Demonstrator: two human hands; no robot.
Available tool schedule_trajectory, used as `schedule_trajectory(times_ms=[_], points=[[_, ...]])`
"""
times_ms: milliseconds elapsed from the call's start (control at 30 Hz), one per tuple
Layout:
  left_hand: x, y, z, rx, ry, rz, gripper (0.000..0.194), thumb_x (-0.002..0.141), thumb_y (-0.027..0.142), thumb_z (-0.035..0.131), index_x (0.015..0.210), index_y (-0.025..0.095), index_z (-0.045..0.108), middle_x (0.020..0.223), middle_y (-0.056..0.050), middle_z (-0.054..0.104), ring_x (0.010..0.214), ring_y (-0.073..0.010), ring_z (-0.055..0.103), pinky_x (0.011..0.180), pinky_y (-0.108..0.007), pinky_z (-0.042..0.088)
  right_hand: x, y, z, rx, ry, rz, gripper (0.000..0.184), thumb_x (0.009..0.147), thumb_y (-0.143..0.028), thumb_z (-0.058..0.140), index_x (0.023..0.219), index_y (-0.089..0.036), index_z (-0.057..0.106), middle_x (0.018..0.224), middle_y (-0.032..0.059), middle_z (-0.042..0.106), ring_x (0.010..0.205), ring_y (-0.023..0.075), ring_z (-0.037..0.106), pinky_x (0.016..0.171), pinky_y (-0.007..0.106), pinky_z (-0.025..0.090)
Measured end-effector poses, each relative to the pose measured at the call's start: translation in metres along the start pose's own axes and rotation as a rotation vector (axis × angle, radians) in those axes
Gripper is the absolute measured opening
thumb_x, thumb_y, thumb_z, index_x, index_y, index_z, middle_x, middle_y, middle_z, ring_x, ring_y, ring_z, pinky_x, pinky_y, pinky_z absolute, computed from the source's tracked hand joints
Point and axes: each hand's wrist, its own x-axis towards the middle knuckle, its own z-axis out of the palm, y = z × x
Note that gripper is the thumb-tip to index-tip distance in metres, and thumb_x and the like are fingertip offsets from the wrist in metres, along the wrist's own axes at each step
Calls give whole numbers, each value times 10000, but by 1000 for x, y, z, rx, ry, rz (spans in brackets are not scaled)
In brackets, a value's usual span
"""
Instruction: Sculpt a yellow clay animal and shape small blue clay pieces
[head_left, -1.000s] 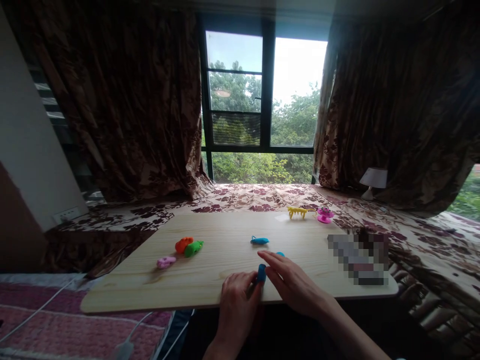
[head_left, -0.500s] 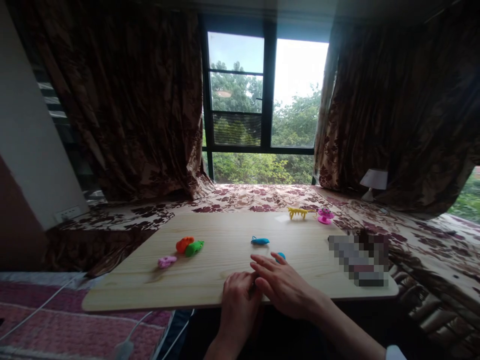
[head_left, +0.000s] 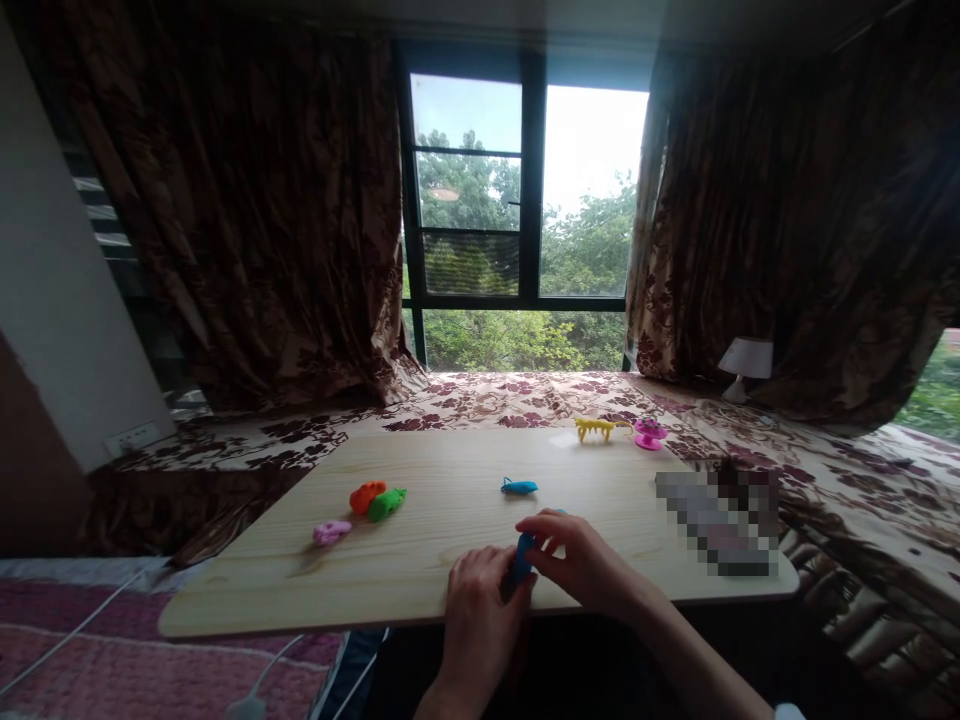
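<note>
A blue lump that looks like modelling clay (head_left: 523,556) stands up between my two hands, just above the near edge of the wooden table. My left hand (head_left: 484,598) is closed around its lower part, which the fingers hide. The thumb and curled fingers of my right hand (head_left: 586,562) pinch its right side. Behind the right fingers, only a sliver of another light-blue piece shows. Farther back lies a light-blue shape with a thin loop at one end (head_left: 519,486).
The light wooden table (head_left: 435,460) carries an orange shape (head_left: 367,496), a green one (head_left: 387,504) and a pink one (head_left: 331,533) at left. A yellow four-legged figure (head_left: 595,429) and a magenta stand-like piece (head_left: 649,433) are at back right. A blurred-out item lies at right.
My right hand lay flat with fingers stretched over the blue lump, hiding it half a second ago. Now its fingers have curled and pinch the lump, which shows again. The left hand keeps its hold.
</note>
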Motion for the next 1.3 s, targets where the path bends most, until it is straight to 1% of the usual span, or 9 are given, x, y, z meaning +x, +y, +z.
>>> schedule_trajectory(times_ms=[100, 300, 467, 533, 700, 833, 1000, 1167, 1300], points=[[1, 1, -1, -1, -13, 0, 171, 813, 315, 538, 942, 283, 646, 871, -13, 673, 895, -229, 571, 863, -411, 391, 1, -1, -1, 12, -6, 7, 327, 791, -192, 591, 1112, -237, 632, 945, 35, 635, 741, 139, 607, 667, 273, 511], [0, 2, -4, -8, -20, 4, 197, 813, 293, 538, 980, 289, 642, 884, -10, 669, 909, -225, 565, 873, -409, 385, -1, 0, -1, 50, 13, 32, 240, 798, -218, 597, 1020, -245, 684, 973, 45, 626, 822, 165, 604, 692, 295, 510], [0, 3, -4, -9, -8, 9, 197, 823, 295, 521, 976, 293, 644, 875, -11, 672, 894, -225, 571, 859, -406, 392, -3, 7, 3, 136, 2, 53, 398, 791, -260, 623, 1187, -270, 583, 1111, 51, 594, 975, 190, 584, 770, 320, 522], [-1, 3, -4, -9, -2, 11, 190, 819, 304, 525, 963, 285, 647, 872, -19, 674, 889, -231, 575, 848, -406, 398, -3, 11, 5, 173, -5, 67, 371, 814, -291, 600, 1183, -254, 589, 1144, 64, 578, 1006, 196, 579, 778, 316, 527], [-1, 3, -3, -8, 11, 12, 178, 821, 290, 514, 930, 268, 653, 865, -33, 674, 881, -234, 583, 838, -400, 408, -5, 12, 9, 230, -14, 73, 270, 850, -324, 559, 1086, -234, 657, 1119, 70, 591, 994, 192, 589, 821, 313, 515], [0, 4, -3, -11, 5, 20, 195, 837, 297, 490, 945, 272, 650, 864, -32, 673, 878, -229, 586, 843, -401, 409, -3, 10, 10, 247, -7, 72, 315, 818, -333, 607, 1120, -247, 638, 1144, 64, 588, 1028, 202, 576, 840, 321, 503], [0, 3, -5, -13, 3, 11, 185, 823, 327, 516, 938, 249, 638, 903, -41, 671, 905, -235, 575, 855, -410, 403, 1, 8, 13, 228, 42, 58, 226, 801, -326, 626, 997, -234, 692, 1067, 58, 621, 1020, 205, 571, 916, 358, 448], [1, 2, -7, -20, -20, 9, 185, 840, 329, 484, 888, 259, 649, 868, -32, 670, 887, -227, 580, 839, -399, 406, 0, 8, 12, 220, 22, 54, 309, 765, -330, 664, 1064, -251, 666, 1094, 54, 620, 1012, 213, 577, 881, 359, 471], [1, 3, -8, -23, -33, 8, 174, 831, 311, 496, 886, 270, 655, 870, -27, 668, 887, -225, 578, 842, -396, 403, 0, 11, 12, 213, 42, 65, 236, 794, -334, 633, 1002, -241, 694, 1056, 59, 636, 1019, 211, 572, 926, 372, 439]])
